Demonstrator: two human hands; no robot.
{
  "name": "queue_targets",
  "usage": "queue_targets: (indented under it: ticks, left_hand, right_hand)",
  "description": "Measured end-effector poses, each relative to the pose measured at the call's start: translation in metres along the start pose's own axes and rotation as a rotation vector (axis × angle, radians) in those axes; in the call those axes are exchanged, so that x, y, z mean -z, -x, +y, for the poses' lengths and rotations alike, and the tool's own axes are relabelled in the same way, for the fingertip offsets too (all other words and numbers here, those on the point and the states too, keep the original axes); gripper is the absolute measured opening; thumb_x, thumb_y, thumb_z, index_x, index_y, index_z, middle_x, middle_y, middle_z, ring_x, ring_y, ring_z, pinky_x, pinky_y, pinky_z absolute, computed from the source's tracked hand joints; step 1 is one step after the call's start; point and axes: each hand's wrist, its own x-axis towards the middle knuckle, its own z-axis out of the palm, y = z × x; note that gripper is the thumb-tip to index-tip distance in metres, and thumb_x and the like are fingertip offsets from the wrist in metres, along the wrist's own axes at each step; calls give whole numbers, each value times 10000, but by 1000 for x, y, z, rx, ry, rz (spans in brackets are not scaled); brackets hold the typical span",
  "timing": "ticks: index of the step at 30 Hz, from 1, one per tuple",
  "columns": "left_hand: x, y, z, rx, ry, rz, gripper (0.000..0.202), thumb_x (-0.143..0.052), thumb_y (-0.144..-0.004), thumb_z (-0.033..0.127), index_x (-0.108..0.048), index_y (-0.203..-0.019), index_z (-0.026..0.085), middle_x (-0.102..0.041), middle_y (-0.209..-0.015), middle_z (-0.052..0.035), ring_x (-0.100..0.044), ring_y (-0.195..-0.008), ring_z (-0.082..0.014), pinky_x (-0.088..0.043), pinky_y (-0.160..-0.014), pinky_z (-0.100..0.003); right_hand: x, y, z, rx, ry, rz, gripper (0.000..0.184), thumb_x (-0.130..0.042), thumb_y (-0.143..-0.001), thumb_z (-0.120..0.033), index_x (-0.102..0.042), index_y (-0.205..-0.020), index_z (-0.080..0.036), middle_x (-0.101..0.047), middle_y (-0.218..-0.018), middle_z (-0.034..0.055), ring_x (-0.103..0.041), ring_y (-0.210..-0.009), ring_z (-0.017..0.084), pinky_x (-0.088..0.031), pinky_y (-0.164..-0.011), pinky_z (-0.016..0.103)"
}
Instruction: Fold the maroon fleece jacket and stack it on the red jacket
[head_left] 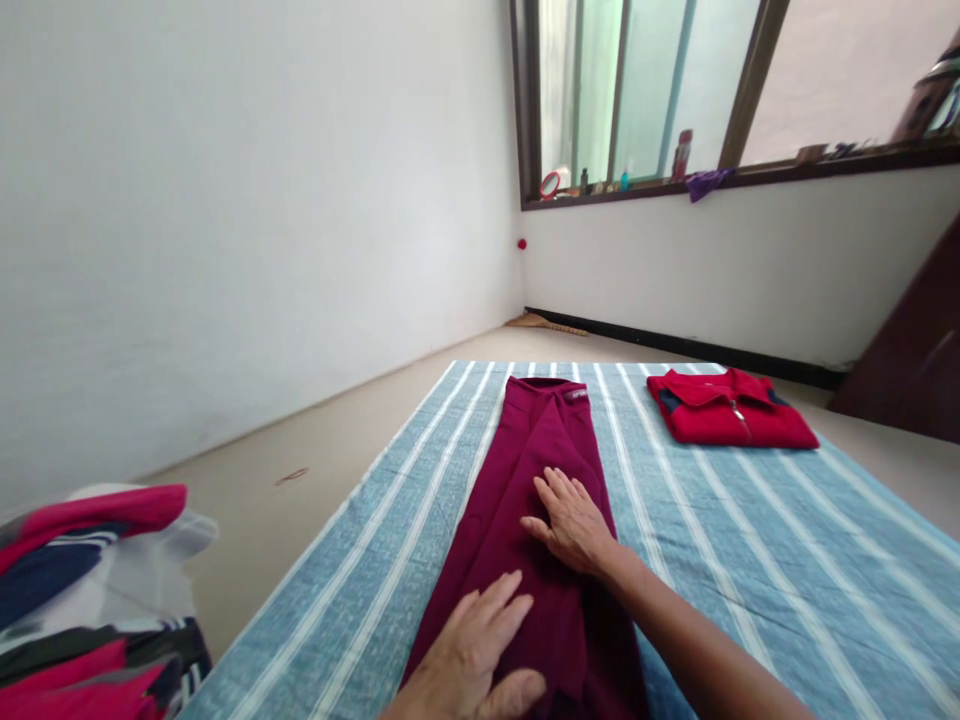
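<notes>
A pair of maroon pants [517, 470] lies lengthwise on the blue striped cloth [360, 560], its waistband at the far end and its near end running out of view at the bottom. My right hand [570, 520] rests flat on the middle of the fabric, fingers stretched out. Closer to me, my left hand [476, 650] lies over the left part of the pants with its fingers apart and thumb spread. Neither hand grips the cloth.
A folded red zip-collar top [735, 408] sits at the far right of the striped surface. Piled clothes [97, 600] stand at the lower left. Beyond are a white wall, a broom [547, 322] on the floor and a windowsill [645, 190] with small items.
</notes>
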Motion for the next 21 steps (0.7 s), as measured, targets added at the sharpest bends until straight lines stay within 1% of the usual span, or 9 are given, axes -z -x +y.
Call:
queue_targets:
  ticks: [3, 5, 7, 9, 12, 14, 16, 18, 21]
  left_hand:
    - [4, -23, -12, 56, -33, 59, 601, -342, -902, 568, -400, -1388, 220, -306, -1485, -91, -303, -1355, -271, -285, -1099, -483]
    - [3, -42, -20, 76, -83, 91, 596, -362, -901, 552, -412, -1381, 201, -293, -1492, -101, -270, -1369, -273, -269, -1107, -484]
    - [0, -59, -28, 96, -150, 105, 588, -410, -893, 525, -416, -1379, 194, -279, -1497, -107, -237, -1379, -283, -255, -1111, -493]
    - [-7, -69, -37, 113, -212, 109, 594, -444, -886, 495, -382, -1397, 199, -248, -1507, -104, -209, -1387, -289, -253, -1111, -499]
    - [-22, -75, -55, 88, -292, 168, 609, -436, -887, 502, -326, -1422, 232, -224, -1513, -90, -208, -1387, -298, -276, -1098, -513]
    - [-34, -76, -69, 30, -344, 221, 625, -424, -878, 545, -320, -1423, 257, -244, -1505, -86, -245, -1375, -311, -296, -1084, -522]
    - [-44, -75, -79, -24, -388, 246, 651, -419, -866, 578, -310, -1425, 265, -261, -1497, -88, -284, -1359, -321, -311, -1072, -520]
    - [-51, -75, -84, -50, -409, 237, 674, -420, -860, 589, -288, -1433, 260, -263, -1492, -94, -307, -1348, -328, -321, -1062, -526]
    - [-54, -75, -85, -39, -388, 171, 694, -413, -855, 600, -291, -1436, 241, -272, -1482, -115, -316, -1339, -343, -324, -1050, -554]
  right_hand:
    - [6, -10, 3, -44, 7, 33, 701, -262, -919, -584, -334, -1424, -104, -267, -1491, 150, -186, -1386, 275, -161, -1115, 429]
    - [8, -22, 6, -57, 10, 44, 695, -252, -924, -574, -338, -1421, -96, -274, -1487, 158, -195, -1383, 280, -172, -1110, 436]
    - [8, -34, 8, -55, 13, 53, 690, -267, -925, -564, -338, -1419, -88, -273, -1485, 165, -196, -1383, 282, -174, -1109, 438]
    - [7, -48, 9, -51, 16, 59, 685, -297, -921, -556, -328, -1424, -92, -260, -1491, 161, -186, -1386, 276, -170, -1111, 432]
    - [5, -68, 12, -50, 20, 68, 689, -324, -912, -562, -317, -1432, -110, -240, -1502, 145, -162, -1393, 268, -155, -1116, 425]
    - [2, -80, 16, -60, 21, 72, 704, -327, -905, -580, -320, -1431, -113, -238, -1503, 144, -153, -1394, 272, -143, -1117, 434]
    - [-2, -89, 22, -77, 18, 67, 720, -323, -899, -594, -328, -1427, -104, -243, -1499, 154, -154, -1393, 284, -135, -1115, 451]
    - [-8, -95, 27, -95, 13, 56, 734, -305, -898, -610, -331, -1425, -101, -249, -1494, 164, -161, -1390, 294, -137, -1111, 467]
    - [-15, -96, 33, -111, 4, 43, 755, -263, -896, -634, -312, -1435, -108, -242, -1497, 164, -155, -1391, 295, -132, -1110, 471]
